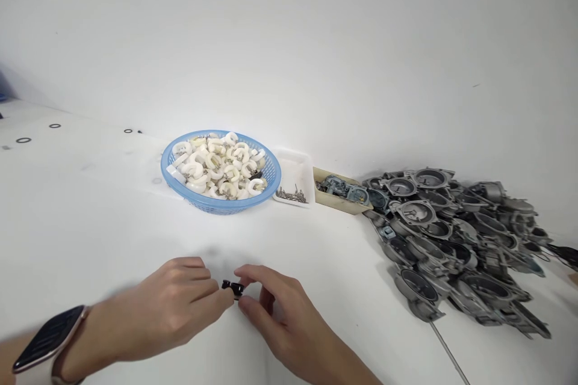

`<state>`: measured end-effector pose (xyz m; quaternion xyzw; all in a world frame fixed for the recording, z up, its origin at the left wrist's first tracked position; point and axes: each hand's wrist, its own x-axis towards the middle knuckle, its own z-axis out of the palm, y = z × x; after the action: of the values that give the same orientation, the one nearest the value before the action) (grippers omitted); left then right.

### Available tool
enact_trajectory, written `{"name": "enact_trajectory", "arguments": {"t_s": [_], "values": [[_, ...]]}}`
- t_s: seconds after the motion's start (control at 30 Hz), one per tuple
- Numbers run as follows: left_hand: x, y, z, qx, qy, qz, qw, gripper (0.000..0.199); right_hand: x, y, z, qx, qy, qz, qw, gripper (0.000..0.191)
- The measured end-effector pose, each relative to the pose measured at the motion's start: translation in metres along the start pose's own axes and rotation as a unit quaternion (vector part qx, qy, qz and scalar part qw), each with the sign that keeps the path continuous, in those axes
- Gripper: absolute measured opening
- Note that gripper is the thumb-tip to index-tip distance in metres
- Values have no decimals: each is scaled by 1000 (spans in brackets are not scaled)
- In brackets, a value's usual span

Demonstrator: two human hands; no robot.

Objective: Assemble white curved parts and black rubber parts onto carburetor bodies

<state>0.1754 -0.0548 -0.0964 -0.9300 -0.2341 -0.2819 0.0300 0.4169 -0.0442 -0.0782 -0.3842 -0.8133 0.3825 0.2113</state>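
Small black part in hand, work midway

The black part [233, 289] sits between the hands. At its 9 o'clock, the left hand [174, 301] is curled, thumb and forefinger pinching it. At 4 o'clock, the right hand [289, 316] has thumb and forefinger at its other end; whether they grip, I cannot tell. Handling seems underway, the part not yet put down. At 12 o'clock, the blue basket [217, 207] is full; at 3, grey metal housings [433, 249] lie heaped. Finished and waiting pieces cannot be told apart.
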Motion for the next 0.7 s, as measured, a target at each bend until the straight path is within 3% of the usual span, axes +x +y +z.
{"name": "enact_trajectory", "arguments": {"t_s": [0.4, 0.57, 0.7], "values": [[1, 1, -1, 3, -2, 8, 1000, 32, 2, -5, -1, 26, -2, 33, 999, 26], [0, 4, -5, -14, 14, -3, 1000, 33, 3, -8, -1, 168, -53, 93, 980, 29], [-1, 5, -3, -7, 20, 8, 1000, 27, 2, -9, -1, 219, -49, 114, 968, 29]]}}
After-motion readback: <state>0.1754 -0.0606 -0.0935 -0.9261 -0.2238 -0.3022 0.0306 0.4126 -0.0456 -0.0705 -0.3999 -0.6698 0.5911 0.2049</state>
